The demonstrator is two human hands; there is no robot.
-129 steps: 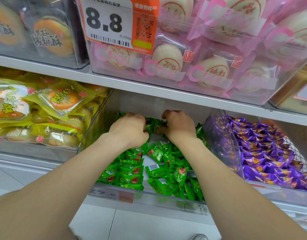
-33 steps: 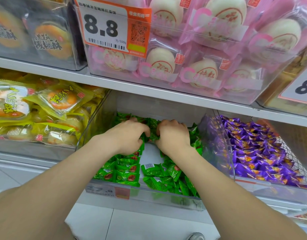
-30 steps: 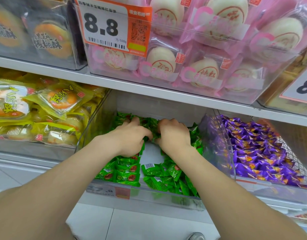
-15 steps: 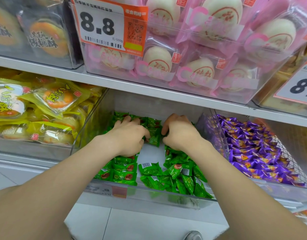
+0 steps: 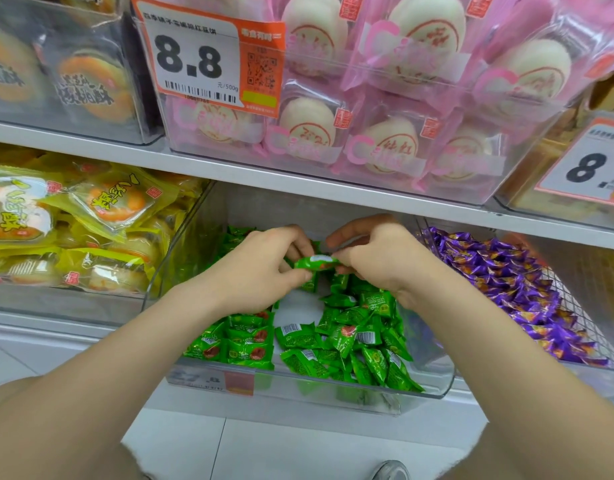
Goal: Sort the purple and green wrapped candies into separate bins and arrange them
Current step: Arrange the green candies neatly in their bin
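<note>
Centre of the frame, middle shelf level: both hands are over the clear bin (image 5: 300, 388), meeting above its rear half.

- Left hand (image 5: 260, 268): fingers curled, thumb and fingertips pinching the left end of one green candy (image 5: 316, 262).
- Right hand (image 5: 378, 259): fingers curled likewise, pinching the right end of the same candy. Index finger arched above it.
- The held candy lies roughly level between the two hands, lifted clear of the pile beneath. Only the two hands touch it.

Contents of the clear bin:
- Neat rows of green candies (image 5: 234, 342) at lower left, lying flat, red print facing up.
- Loose heap of green candies (image 5: 362, 339) at lower right, wrappers at mixed angles, some showing barcodes.
- A bare strip of bin floor runs between rows and heap.
- More green wrappers show behind the hands; arrangement there is hidden.

Right of the frame: purple candies (image 5: 506, 282) piled in the neighbouring bin, a wire mesh panel (image 5: 572, 306) along its right side. No green wrapper visible among them.

Left of the frame: yellow-wrapped pastries (image 5: 101, 206) in the next bin.

Upper frame: pink-wrapped buns (image 5: 385, 147) on the shelf (image 5: 264, 176) above, with an orange-and-white price tag (image 5: 194, 60) reading 8.8.
</note>
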